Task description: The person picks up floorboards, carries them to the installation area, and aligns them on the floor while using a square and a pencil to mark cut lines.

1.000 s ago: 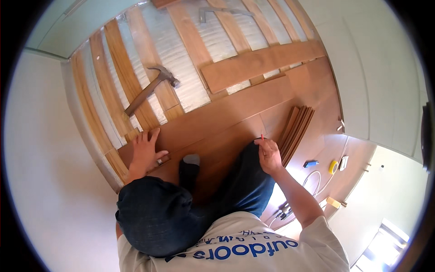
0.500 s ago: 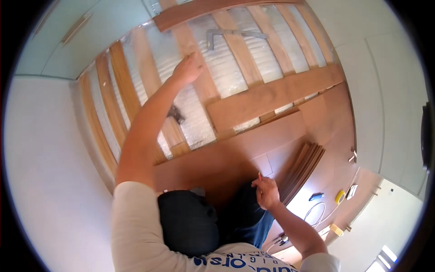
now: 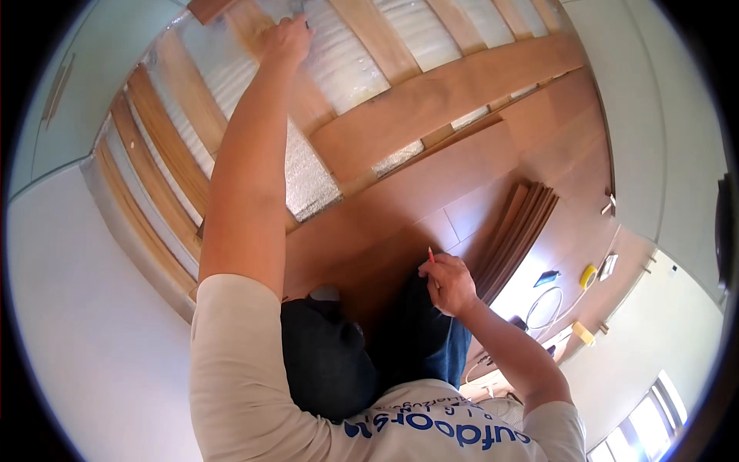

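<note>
Stretched far forward, my left hand [image 3: 288, 40] has its fingers curled around the end of a grey metal square [image 3: 297, 8], mostly cut off by the top edge of the view. Beneath that hand lie wooden battens [image 3: 375, 38] with silvery foil underlay [image 3: 312, 165] between them. A loose wooden plank [image 3: 446, 86] rests across the battens, to the right of my left arm. My right hand [image 3: 450, 283] is over my knee, fingers closed on a red pencil [image 3: 431, 255] with its tip pointing up.
Brown floorboards [image 3: 362, 239] run beside the battens. A stack of narrow boards [image 3: 519, 239] stands at the right, with a blue item [image 3: 547, 279], yellow tape roll [image 3: 589, 276] and white cable [image 3: 548, 308] beyond. Pale cabinets [image 3: 623, 115] and a white wall [image 3: 85, 308] border the area.
My left arm has reached farther forward and its hand has taken hold of the metal square. The view has tipped toward me. My right hand still holds the pencil.
</note>
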`<action>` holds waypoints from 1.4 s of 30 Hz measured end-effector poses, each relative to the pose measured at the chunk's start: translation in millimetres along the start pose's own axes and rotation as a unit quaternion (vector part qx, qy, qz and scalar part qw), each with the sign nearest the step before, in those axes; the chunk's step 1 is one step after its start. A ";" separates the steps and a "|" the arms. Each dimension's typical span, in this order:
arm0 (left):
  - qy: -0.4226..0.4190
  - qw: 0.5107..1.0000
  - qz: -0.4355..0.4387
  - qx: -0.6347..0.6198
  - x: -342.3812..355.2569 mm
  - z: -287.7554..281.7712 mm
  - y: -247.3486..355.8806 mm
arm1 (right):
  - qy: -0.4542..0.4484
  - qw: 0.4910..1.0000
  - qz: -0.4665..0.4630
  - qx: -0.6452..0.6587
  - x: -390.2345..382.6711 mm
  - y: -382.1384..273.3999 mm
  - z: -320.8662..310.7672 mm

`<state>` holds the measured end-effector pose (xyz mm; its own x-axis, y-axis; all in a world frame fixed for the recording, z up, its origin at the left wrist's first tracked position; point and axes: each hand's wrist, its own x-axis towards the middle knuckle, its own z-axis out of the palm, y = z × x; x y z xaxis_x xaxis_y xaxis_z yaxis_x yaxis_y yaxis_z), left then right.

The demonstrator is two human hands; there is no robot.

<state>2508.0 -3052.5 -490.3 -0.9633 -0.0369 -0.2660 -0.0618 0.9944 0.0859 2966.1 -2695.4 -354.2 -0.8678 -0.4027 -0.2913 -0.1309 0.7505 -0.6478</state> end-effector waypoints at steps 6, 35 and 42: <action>0.003 0.999 0.047 0.028 -18.7 17.5 17.0 | 0.000 1.000 0.019 -0.004 -3.7 -9.1 3.3; 0.111 0.855 0.030 -0.506 -459.5 -84.6 -157.8 | 0.055 0.998 -0.016 -0.032 -24.1 -17.4 17.3; 0.037 0.958 0.119 -0.258 -590.8 66.2 -143.0 | 0.055 0.995 -0.028 -0.074 -36.8 -21.0 15.8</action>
<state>3103.2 -3166.3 -409.0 -0.9808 0.1592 -0.1125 0.0595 0.7942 0.6047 3008.4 -2704.6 -341.0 -0.9029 -0.3931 -0.1740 -0.2427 0.8002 -0.5484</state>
